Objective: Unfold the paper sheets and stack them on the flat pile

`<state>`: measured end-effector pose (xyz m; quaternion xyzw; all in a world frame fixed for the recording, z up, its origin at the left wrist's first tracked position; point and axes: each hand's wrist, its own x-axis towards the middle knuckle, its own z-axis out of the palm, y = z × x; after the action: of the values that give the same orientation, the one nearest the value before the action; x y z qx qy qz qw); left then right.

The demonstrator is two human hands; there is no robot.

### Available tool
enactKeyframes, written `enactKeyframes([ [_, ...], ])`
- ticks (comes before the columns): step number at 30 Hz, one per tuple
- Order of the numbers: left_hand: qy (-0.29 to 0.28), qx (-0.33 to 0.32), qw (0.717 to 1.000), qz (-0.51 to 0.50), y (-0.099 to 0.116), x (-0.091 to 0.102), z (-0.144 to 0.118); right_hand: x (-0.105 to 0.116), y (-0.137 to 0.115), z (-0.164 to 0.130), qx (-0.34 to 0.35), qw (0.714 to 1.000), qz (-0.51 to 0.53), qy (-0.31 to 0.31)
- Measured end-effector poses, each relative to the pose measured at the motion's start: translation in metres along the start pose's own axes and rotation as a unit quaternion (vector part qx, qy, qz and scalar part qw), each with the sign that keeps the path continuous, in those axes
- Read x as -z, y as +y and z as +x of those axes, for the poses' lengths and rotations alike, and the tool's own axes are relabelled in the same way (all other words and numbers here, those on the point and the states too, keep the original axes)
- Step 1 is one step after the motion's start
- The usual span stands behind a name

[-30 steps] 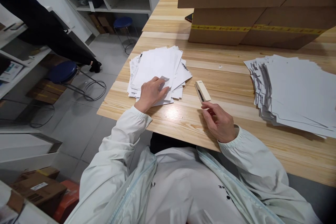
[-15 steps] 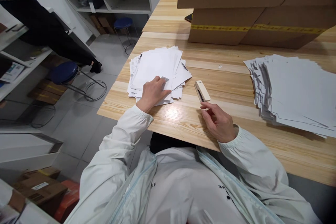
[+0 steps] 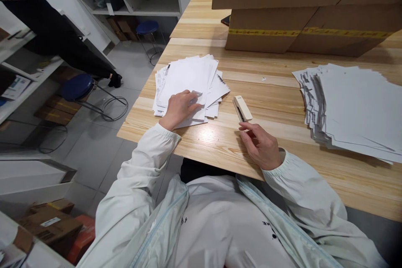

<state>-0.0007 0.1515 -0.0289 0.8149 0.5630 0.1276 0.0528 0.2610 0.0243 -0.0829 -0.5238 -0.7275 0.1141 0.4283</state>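
Observation:
My left hand [image 3: 179,108] rests on the near edge of a loose stack of white papers [image 3: 188,79] at the left of the wooden table [image 3: 270,96], fingers pressing the top sheets. A small cream stapler [image 3: 241,108] lies on the table to the right of that stack. My right hand [image 3: 260,144] lies just in front of the stapler, holding nothing, with its forefinger stretched toward the stapler and not touching it. A larger fanned pile of white sheets [image 3: 354,104] lies at the right.
Big cardboard boxes [image 3: 298,8] fill the back of the table. Blue stools [image 3: 77,88] stand on the floor at the left. A person in dark clothes [image 3: 47,25] is by white shelves at the upper left. Boxes sit on the floor at the lower left.
My left hand has shifted slightly left on the paper stack. My right hand has stayed almost still near the stapler.

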Motion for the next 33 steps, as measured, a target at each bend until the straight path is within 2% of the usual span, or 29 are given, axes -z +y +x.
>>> enactKeyframes([
  [3, 0.008, 0.001, 1.000, 0.000, 0.000, -0.001, 0.001, -0.012, -0.014, 0.011, -0.014, 0.997, 0.079, -0.008],
  [7, 0.017, 0.009, 1.000, -0.008, 0.000, -0.005, 0.003, -0.051, -0.033, 0.045, -0.016, 0.987, 0.158, -0.014],
  [11, 0.052, 0.054, 0.997, -0.025, -0.002, -0.010, 0.004, -0.097, -0.031, 0.081, -0.110, 0.981, 0.158, 0.002],
  [13, 0.075, 0.073, 0.993, -0.062, -0.005, -0.013, 0.003, -0.114, -0.026, 0.093, -0.151, 0.974, 0.170, 0.012],
  [15, 0.089, 0.079, 0.987, -0.104, -0.010, -0.015, 0.001, -0.124, -0.024, 0.100, -0.157, 0.971, 0.177, 0.034],
  [19, 0.090, 0.070, 0.980, -0.161, -0.019, -0.015, -0.002, -0.130, -0.025, 0.105, -0.165, 0.970, 0.165, 0.063],
  [26, 0.054, 0.054, 0.978, -0.194, -0.027, -0.012, -0.005, -0.130, -0.022, 0.105, -0.164, 0.971, 0.162, 0.062],
  [33, 0.062, 0.054, 0.965, -0.247, -0.027, -0.020, -0.009, -0.129, -0.024, 0.103, -0.146, 0.970, 0.184, 0.055],
])
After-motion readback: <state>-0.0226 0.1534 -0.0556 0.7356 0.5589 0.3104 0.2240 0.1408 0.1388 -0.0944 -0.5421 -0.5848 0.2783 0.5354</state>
